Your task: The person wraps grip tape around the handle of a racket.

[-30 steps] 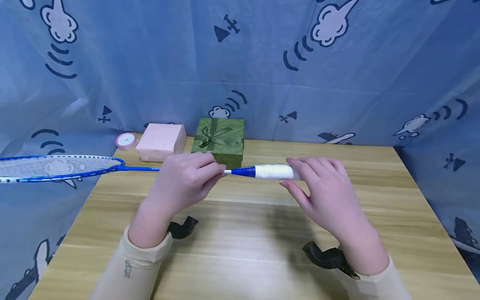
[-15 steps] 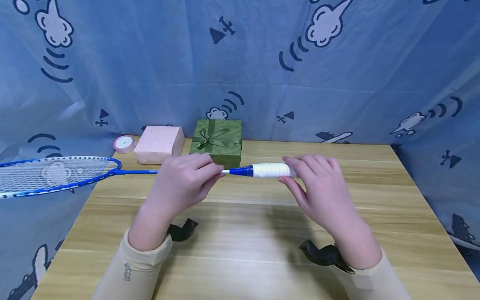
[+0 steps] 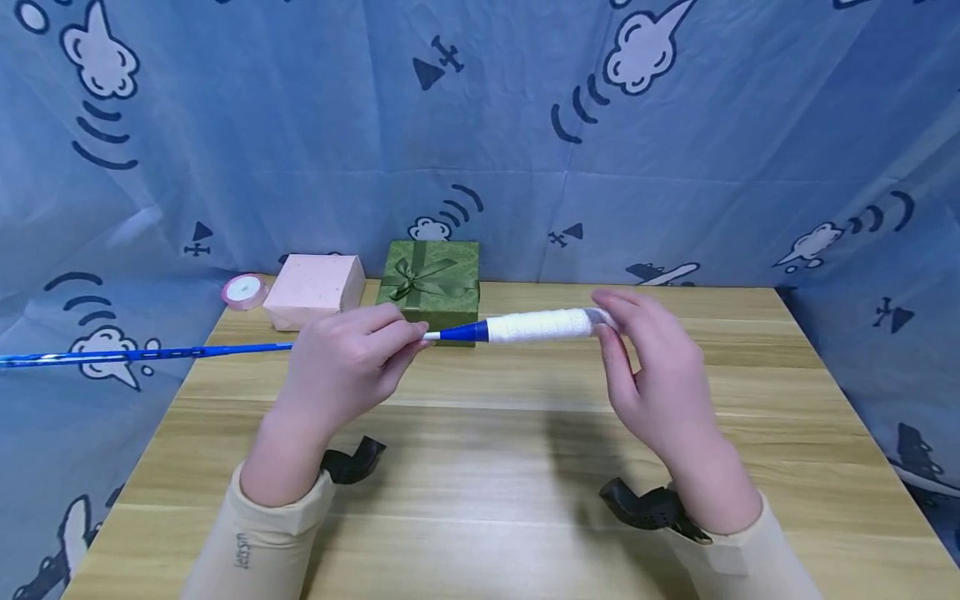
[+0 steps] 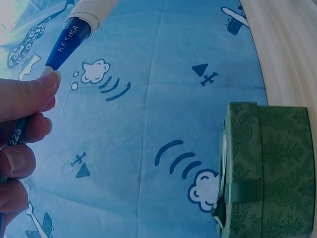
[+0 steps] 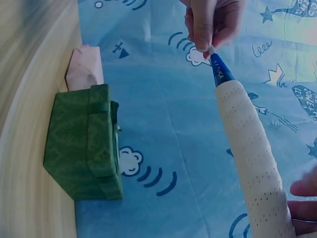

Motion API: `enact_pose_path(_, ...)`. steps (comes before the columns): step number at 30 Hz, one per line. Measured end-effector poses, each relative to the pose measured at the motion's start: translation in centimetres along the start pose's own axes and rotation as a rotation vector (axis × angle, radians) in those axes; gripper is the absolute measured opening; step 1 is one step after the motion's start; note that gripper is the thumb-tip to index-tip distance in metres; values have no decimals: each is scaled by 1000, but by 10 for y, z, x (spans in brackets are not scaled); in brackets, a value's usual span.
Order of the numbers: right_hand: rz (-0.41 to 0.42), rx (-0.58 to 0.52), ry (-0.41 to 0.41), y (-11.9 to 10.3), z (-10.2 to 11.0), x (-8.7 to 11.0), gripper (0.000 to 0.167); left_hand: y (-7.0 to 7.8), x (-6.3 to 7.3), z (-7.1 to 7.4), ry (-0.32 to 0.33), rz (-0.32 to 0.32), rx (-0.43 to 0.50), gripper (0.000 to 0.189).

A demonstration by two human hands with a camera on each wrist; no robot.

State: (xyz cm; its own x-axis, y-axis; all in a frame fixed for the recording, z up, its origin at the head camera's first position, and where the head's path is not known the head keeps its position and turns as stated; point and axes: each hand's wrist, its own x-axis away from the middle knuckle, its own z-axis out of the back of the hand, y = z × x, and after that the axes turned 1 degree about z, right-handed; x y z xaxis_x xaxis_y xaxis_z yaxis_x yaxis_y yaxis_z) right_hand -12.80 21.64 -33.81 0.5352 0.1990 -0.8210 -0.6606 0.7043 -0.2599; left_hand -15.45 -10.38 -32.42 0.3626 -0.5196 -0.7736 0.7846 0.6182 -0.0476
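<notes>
A badminton racket is held up above the table, its blue frame [image 3: 105, 357] edge-on at the left in the head view. My left hand [image 3: 348, 358] pinches its shaft between thumb and fingers, just beside the blue cone [image 4: 70, 42]. At the other end, my right hand [image 3: 660, 367] has thumb and fingertips around the butt of the white wrapped handle [image 3: 538, 325]. In the right wrist view the perforated grip wrap [image 5: 255, 158] shows along the handle, with fingertips [image 5: 304, 187] right at its lower end. My left palm hides part of the shaft.
Along the back of the wooden table [image 3: 480, 467] stand a green gift box [image 3: 431, 275] with a ribbon bow, a pink box [image 3: 315, 287] and a pink-edged ribbon roll [image 3: 244, 291]. A blue patterned curtain [image 3: 300, 125] hangs behind.
The racket has turned about its length, so its strings no longer show. Its handle end has risen, and my right fingers have shifted outward to the butt. My left hand moved slightly left.
</notes>
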Motion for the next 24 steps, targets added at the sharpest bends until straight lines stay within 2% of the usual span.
enact_pose_path(7,-98,-48,157,0,4,-3,23,-1,-1,1,7,-10,-5,7)
enact_pose_path(12,-171,-92,269,1,3,-5,18,-2,2,5,-4,26,-2,4)
enact_pose_path(17,-216,-159,298,3,3,-5,14,-3,3,7,-15,38,-6,5)
enact_pose_path(20,-232,-169,295,4,4,-4,13,-4,3,8,-15,41,-14,6)
enact_pose_path(24,-213,-141,290,6,5,-3,13,-5,2,10,-1,38,-28,7)
